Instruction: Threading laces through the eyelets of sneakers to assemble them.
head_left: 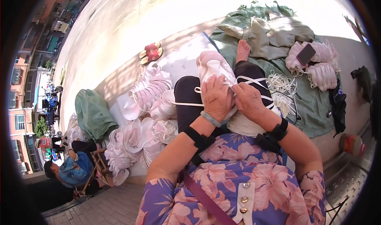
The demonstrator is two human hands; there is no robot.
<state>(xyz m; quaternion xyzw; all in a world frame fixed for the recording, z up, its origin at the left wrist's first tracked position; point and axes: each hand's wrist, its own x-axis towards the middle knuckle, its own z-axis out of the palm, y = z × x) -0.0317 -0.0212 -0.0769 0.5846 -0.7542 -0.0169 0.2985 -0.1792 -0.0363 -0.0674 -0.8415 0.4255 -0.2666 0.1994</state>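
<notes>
A pink and white shoe upper [214,63] lies across my lap between my knees, its toe end pointing away from me. My left hand [217,97] rests over its opening, fingers bent down and closed on it. Close beside it, my right hand [250,101] pinches at the eyelet edge with thumb and forefinger, where a white shoelace [254,80] runs through. The lace loops over my right thigh, and another length [188,104] crosses my left thigh. The exact spot between my fingertips is partly hidden. Next to my right thigh is a heap of loose white laces [282,91].
Bundled shoe uppers [150,91] and more stacks [137,139] lie at my left. At right, tied bundles [322,75] carry a phone [306,54] on a green cloth [307,116]. Red sandals [151,53], a green sack [93,113] and a seated person [75,170] are farther left.
</notes>
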